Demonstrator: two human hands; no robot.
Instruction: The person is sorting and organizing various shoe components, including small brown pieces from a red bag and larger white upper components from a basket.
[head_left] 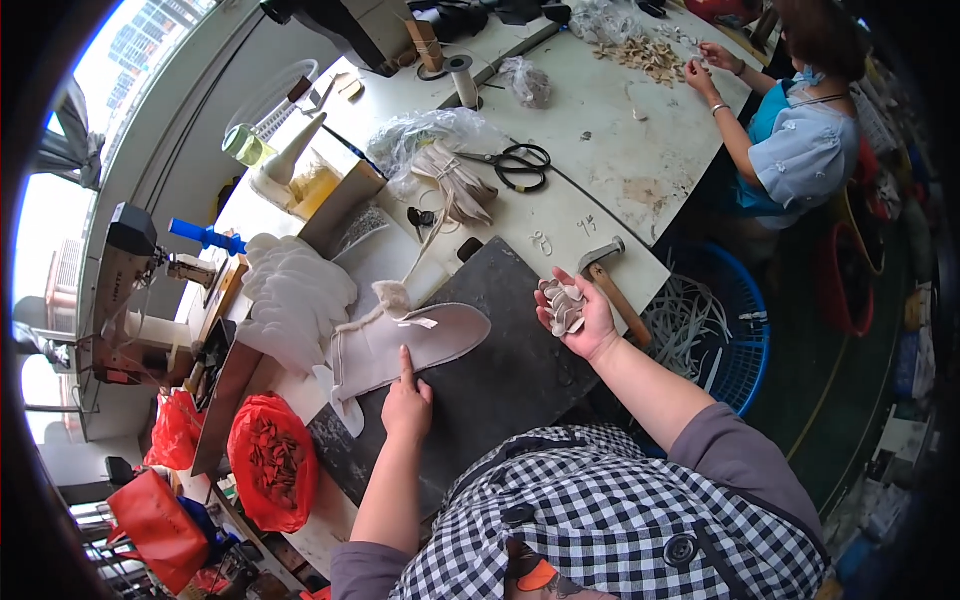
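Observation:
A pale pinkish-grey, sole-shaped shoe piece (415,345) lies on a dark work mat (500,310), with a fluffy beige tuft and a small white tag at its far edge. On its near edge rests the stretched index finger of my left hand (407,405); the other fingers are curled, with nothing visible in them. Palm up over the mat's right side, my right hand (590,325) cups several small pale, flat, rounded pieces (565,307). Beside it lies a hammer (610,280) with a wooden handle. A pile of whitish shoe pieces (295,290) sits left of the shoe piece.
Black-handled scissors (522,167), a bundle of beige strips (455,185) and a thread spool (462,82) lie farther back. A red bag (272,465) of dark red pieces stands near left, a blue basket (745,335) of strips at right. A co-worker (795,150) handles small pieces far right.

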